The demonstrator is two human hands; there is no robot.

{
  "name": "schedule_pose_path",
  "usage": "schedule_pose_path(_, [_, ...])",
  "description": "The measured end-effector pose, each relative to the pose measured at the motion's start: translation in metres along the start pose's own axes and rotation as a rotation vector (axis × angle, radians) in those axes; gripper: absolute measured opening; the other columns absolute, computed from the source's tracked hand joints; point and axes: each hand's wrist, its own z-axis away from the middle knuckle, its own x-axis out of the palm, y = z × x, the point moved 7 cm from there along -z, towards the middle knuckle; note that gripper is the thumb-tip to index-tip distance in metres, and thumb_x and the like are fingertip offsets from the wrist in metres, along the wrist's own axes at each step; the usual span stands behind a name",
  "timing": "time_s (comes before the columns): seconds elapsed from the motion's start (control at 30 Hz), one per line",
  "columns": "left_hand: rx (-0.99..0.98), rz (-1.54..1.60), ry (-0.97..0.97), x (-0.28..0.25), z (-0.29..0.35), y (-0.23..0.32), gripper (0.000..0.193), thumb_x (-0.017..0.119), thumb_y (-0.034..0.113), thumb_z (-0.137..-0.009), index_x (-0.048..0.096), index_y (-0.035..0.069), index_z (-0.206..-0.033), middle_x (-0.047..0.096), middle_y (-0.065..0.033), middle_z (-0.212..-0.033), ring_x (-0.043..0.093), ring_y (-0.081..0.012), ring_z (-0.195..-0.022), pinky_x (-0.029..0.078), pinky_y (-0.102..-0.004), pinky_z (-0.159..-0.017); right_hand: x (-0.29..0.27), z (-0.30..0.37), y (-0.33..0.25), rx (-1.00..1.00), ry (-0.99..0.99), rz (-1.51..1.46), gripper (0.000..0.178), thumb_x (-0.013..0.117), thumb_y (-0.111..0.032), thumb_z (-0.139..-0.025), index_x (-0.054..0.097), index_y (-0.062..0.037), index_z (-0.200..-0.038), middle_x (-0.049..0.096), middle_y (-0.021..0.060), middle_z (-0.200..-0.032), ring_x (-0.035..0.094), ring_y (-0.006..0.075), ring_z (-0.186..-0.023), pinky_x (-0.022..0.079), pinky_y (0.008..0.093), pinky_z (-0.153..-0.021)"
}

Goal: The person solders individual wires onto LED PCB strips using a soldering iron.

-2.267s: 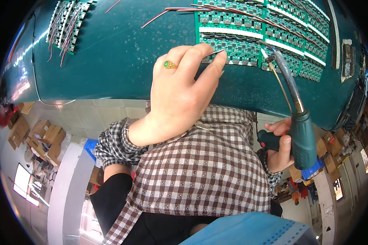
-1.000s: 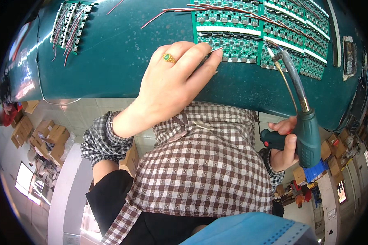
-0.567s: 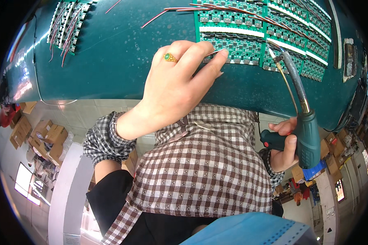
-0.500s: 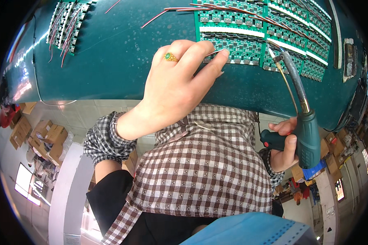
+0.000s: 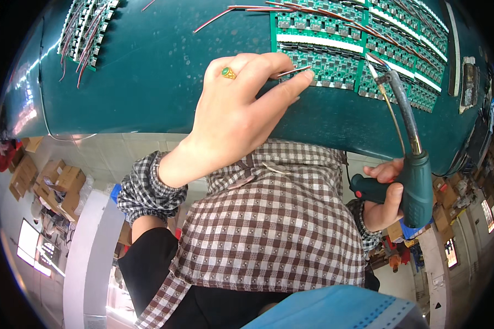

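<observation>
My left hand (image 5: 233, 112), with a green-stoned ring, is closed in a pinch on a thin wire (image 5: 295, 71). It hovers at the near left corner of a panel of green circuit boards (image 5: 335, 77). The fingers of my right hand (image 5: 383, 205) wrap round the dark green handle of a soldering gun (image 5: 417, 189). A metal tube runs up from this handle, and a thin solder feed tube runs beside it. The gun's tip is over the near rows of the boards, by a white connector strip (image 5: 398, 67); whether it touches cannot be made out.
Red and dark wires (image 5: 313, 12) lie across the boards. A smaller stack of boards with wires (image 5: 85, 33) lies at the far left of the green tabletop (image 5: 142, 82). A worn block (image 5: 469, 82) and a long bar (image 5: 453, 49) are at the right. Cardboard boxes (image 5: 60, 181) stand beyond the table.
The wire in my left fingers shows more of its length. The boards and the soldering gun appear slightly farther right, while the far-left stack sits slightly farther left. Both grips are unchanged.
</observation>
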Motion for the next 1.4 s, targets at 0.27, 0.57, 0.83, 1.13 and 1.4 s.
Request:
schedule_pose_path(0.27, [-0.088, 0.157, 0.211, -0.008, -0.008, -0.009, 0.02, 0.067, -0.008, -0.075, 0.067, 0.004, -0.092, 0.066, -0.0081, -0.085, 0.063, -0.0218, -0.076, 0.048, -0.028, -0.065, -0.002, -0.002, 0.001, -0.011, 0.013, 0.0, 0.05, 0.062, -0.029, -0.086, 0.048, 0.0089, -0.116, 0.053, 0.0125, -0.081, 0.057, 0.024, -0.073, 0.058, 0.0421, -0.067])
schedule_pose_path(0.57, [-0.198, 0.198, 0.232, -0.007, -0.007, -0.014, 0.019, 0.065, -0.011, -0.075, 0.066, 0.003, -0.088, 0.064, -0.0075, -0.083, 0.062, -0.0192, -0.074, 0.047, -0.0269, -0.065, -0.004, -0.004, -0.001, 0.007, 0.028, -0.01, 0.051, 0.06, -0.032, -0.088, 0.049, 0.0079, -0.117, 0.053, 0.0114, -0.08, 0.058, 0.024, -0.074, 0.058, 0.0408, -0.067])
schedule_pose_path(0.83, [-0.068, -0.021, 0.182, -0.01, -0.004, 0.001, 0.034, 0.067, -0.01, -0.069, 0.07, 0.006, -0.099, 0.059, -0.0068, -0.098, 0.052, -0.018, -0.072, 0.045, -0.0272, -0.061, -0.005, -0.007, -0.001, -0.006, 0.011, -0.02, 0.051, 0.06, -0.031, -0.088, 0.049, 0.0082, -0.118, 0.053, 0.0117, -0.08, 0.058, 0.0241, -0.074, 0.058, 0.0406, -0.067])
schedule_pose_path(1.13, [-0.089, 0.018, 0.393, -0.036, 0.0, -0.011, 0.028, 0.069, -0.006, -0.071, 0.069, 0.006, -0.096, 0.062, -0.0069, -0.091, 0.056, -0.0198, -0.077, 0.046, -0.0317, -0.067, -0.006, -0.009, -0.005, -0.017, 0.03, 0.015, 0.049, 0.057, -0.032, -0.09, 0.047, 0.0068, -0.118, 0.051, 0.0105, -0.08, 0.055, 0.0218, -0.073, 0.057, 0.0383, -0.066])
schedule_pose_path(1.4, [-0.443, -0.089, 0.245, -0.053, -0.019, -0.055, 0.014, 0.069, 0.009, -0.083, 0.064, 0.0, -0.093, 0.058, -0.0041, -0.085, 0.053, -0.0124, -0.073, 0.043, -0.0248, -0.069, -0.007, -0.01, -0.004, -0.042, -0.032, 0.012, 0.046, 0.053, -0.033, -0.092, 0.046, 0.0041, -0.119, 0.05, 0.0091, -0.082, 0.053, 0.0198, -0.073, 0.056, 0.0368, -0.067])
